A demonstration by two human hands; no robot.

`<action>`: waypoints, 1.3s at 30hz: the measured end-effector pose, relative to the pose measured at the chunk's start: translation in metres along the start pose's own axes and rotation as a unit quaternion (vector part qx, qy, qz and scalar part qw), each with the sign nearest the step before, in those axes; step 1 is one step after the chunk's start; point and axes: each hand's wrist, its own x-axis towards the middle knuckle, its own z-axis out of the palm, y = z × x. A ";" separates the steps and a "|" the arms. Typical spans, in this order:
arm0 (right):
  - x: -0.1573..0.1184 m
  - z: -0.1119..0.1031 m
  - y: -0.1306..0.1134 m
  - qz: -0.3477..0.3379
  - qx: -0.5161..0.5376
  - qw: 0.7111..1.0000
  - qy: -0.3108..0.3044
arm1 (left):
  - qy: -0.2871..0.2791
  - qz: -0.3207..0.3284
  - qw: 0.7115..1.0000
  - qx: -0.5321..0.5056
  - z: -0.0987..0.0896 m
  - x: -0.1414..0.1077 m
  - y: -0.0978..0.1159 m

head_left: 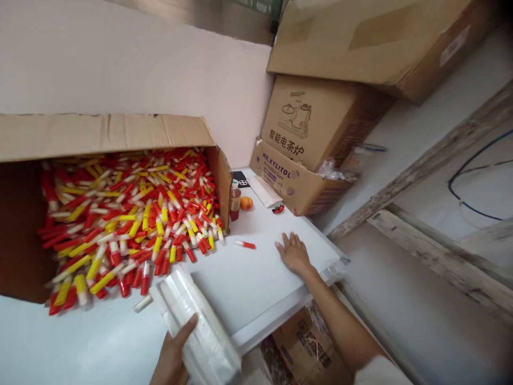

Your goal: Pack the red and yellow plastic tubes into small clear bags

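Note:
My left hand (175, 350) grips a bundle of clear plastic bags (196, 321) at the table's front edge, thumb on top and the other fingers hidden beneath. Flat on the white tabletop (244, 283), my right hand (294, 254) rests with its fingers spread and nothing in it. To its left lies a single red-and-white tube (245, 244). A large cardboard box (108, 133) lies on its side at the left, and many small red, yellow and white tubes (152, 214) spill from its opening onto the table. One pale tube (143, 303) lies beside the bags.
Behind my right hand are an orange fruit (246, 202), a cup (234, 206), a white flat packet (264, 191) and a small red-and-black item (278, 209). Stacked cartons (304, 123) stand in the back corner. Another carton (304, 347) sits below the table edge.

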 end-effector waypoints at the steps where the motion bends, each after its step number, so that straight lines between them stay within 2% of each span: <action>1: 0.003 -0.010 -0.004 0.001 -0.001 1.000 0.015 | -0.003 -0.007 1.000 0.007 0.001 -0.001 0.003; 4: -0.001 -0.045 -0.031 -0.047 0.051 0.995 0.076 | -0.002 -0.010 1.000 0.020 0.006 -0.005 0.011; 5: -0.011 -0.054 -0.045 -0.093 0.110 0.984 0.101 | -0.008 0.004 1.000 0.019 0.008 -0.006 0.013; 7: -0.041 -0.062 -0.075 -0.225 0.243 0.937 0.107 | -0.032 0.050 0.998 0.004 0.011 -0.009 0.018; 9: -0.078 -0.060 -0.104 -0.365 0.296 0.879 0.083 | -0.049 0.081 0.995 0.002 0.011 -0.010 0.021; 11: -0.112 -0.051 -0.128 -0.469 0.288 0.831 0.081 | -0.067 0.104 0.992 0.007 0.008 -0.014 0.022; 13: -0.137 -0.041 -0.147 -0.514 0.250 0.814 0.103 | -0.077 0.131 0.988 0.027 0.004 -0.022 0.021; 16: -0.157 -0.031 -0.168 -0.517 0.193 0.827 0.106 | -0.076 0.176 0.976 0.098 -0.004 -0.037 0.020; 19: -0.162 -0.031 -0.179 -0.462 0.266 0.846 0.015 | -0.094 0.196 0.961 0.169 -0.017 -0.053 0.018; 21: -0.156 -0.035 -0.179 -0.350 0.386 0.852 -0.041 | -0.119 0.190 0.956 0.189 -0.028 -0.063 0.015; 22: -0.149 -0.038 -0.176 -0.276 0.453 0.846 -0.044 | -0.134 0.183 0.954 0.195 -0.033 -0.067 0.013; 25: -0.122 -0.049 -0.157 -0.083 0.597 0.797 0.026 | -0.151 0.160 0.953 0.208 -0.046 -0.074 0.008; 27: -0.112 -0.055 -0.142 -0.043 0.623 0.779 0.051 | -0.116 0.132 0.967 0.186 -0.046 -0.072 0.007; 29: -0.117 -0.057 -0.131 -0.101 0.585 0.804 0.005 | -0.042 0.104 0.986 0.123 -0.040 -0.067 0.011; 30: -0.125 -0.056 -0.127 -0.151 0.550 0.821 -0.041 | -0.003 0.096 0.992 0.083 -0.036 -0.063 0.015; 32: -0.148 -0.053 -0.126 -0.260 0.454 0.841 -0.137 | 0.049 0.119 0.992 0.017 -0.027 -0.054 0.023; 35: -0.179 -0.046 -0.132 -0.390 0.321 0.837 -0.210 | 0.051 0.172 0.983 -0.029 -0.018 -0.046 0.029; 39: -0.198 -0.043 -0.142 -0.505 0.175 0.818 -0.214 | 0.061 0.184 0.980 -0.041 -0.012 -0.044 0.026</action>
